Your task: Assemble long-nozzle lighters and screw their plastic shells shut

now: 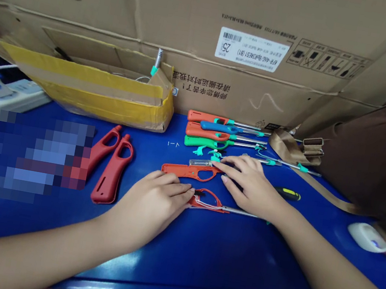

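My left hand (163, 196) lies over the handle end of an opened orange lighter (208, 206), its fingers bent and pressed together on it. White wires and a black part show inside that lighter, and its metal tube runs right. My right hand (247, 184) has its fingers apart, the index finger stretched to the end of a clear fuel tank (200, 163) and its teal tip. This tank lies along the upper edge of an empty orange casing half (183, 169), whose right end is near my thumb. Loose teal pieces (199, 150) lie just beyond.
Several long-necked lighters (205, 130) lie in a row behind. Two red casings (111, 175) lie left, beside a blurred patch. A taped cardboard box (111, 100) and power strip (10, 100) stand back left. Right are a screwdriver (289, 194), white mouse-like object (367, 237) and brown bag (373, 141).
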`<state>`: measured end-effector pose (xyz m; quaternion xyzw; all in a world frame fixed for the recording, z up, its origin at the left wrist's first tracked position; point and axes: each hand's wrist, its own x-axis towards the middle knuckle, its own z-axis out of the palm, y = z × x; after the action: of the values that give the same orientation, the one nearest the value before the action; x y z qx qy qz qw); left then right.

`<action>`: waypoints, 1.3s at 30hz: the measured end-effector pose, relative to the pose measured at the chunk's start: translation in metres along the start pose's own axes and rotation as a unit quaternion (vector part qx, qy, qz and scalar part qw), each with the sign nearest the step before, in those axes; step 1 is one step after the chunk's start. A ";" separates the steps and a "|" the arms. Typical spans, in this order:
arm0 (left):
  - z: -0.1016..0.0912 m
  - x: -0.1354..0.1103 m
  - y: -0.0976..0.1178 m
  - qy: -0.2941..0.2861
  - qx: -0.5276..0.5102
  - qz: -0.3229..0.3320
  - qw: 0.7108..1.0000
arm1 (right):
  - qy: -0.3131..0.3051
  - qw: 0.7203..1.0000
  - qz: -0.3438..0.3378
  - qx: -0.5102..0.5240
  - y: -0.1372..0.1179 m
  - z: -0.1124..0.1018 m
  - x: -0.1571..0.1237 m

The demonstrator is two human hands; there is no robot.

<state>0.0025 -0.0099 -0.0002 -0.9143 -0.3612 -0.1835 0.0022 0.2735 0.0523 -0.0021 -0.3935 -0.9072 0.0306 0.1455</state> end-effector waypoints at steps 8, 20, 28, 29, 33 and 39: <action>0.001 -0.001 0.000 -0.003 -0.018 -0.012 1.000 | 0.114 0.993 0.011 0.031 0.004 0.005 0.004; 0.003 -0.001 0.000 0.007 0.004 -0.004 1.000 | 0.162 0.853 0.193 0.457 -0.020 -0.004 0.003; 0.003 -0.002 0.003 0.012 0.072 0.029 0.997 | 0.062 0.771 0.212 0.597 -0.021 -0.005 0.003; 0.003 -0.002 0.004 0.014 0.072 0.026 0.997 | 0.053 0.760 0.214 0.611 -0.021 -0.006 0.003; 0.002 -0.002 0.003 0.012 0.059 0.018 0.998 | 0.029 0.716 0.240 0.655 -0.022 -0.009 0.002; 0.004 -0.002 -0.003 0.019 -0.029 -0.012 0.999 | 0.011 0.702 0.281 0.655 -0.022 -0.009 0.001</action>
<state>0.0008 -0.0083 -0.0052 -0.9059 -0.3667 -0.2110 -0.0193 0.2597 0.0370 0.0101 -0.4361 -0.5044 0.6522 0.3607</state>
